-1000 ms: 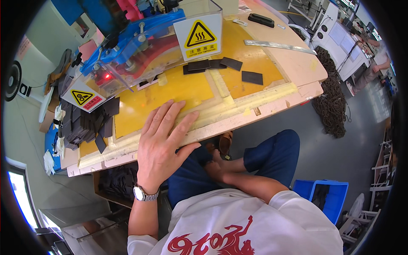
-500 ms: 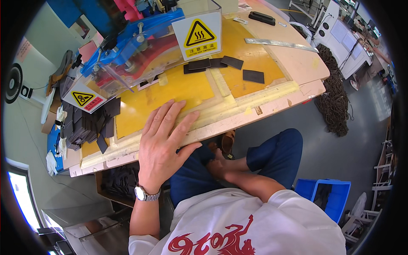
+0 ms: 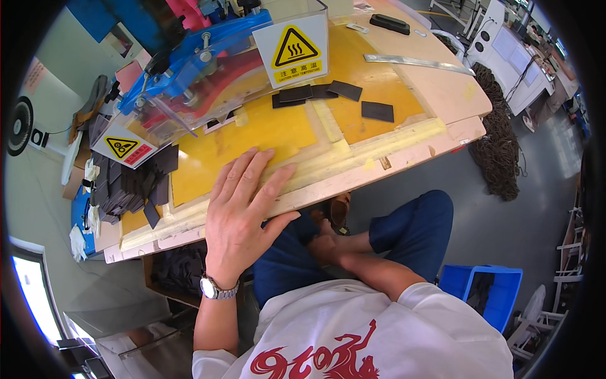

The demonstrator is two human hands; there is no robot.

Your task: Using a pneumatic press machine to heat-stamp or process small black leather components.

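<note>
My left hand lies flat on the near edge of the workbench, fingers stretched over a yellow sheet taped to the top. It holds nothing, and a watch is on its wrist. My right hand is down below the table edge by my bare lower leg, at the ankle; its fingers are hard to make out. Several thin dark rectangular pieces lie on the sheet beyond my left hand. A larger heap of dark pieces lies to its left.
A blue-framed machine with a clear guard and warning signs stands at the back of the bench. A metal ruler and a black oblong object lie far right. A blue crate and a dark rope-like heap are on the floor.
</note>
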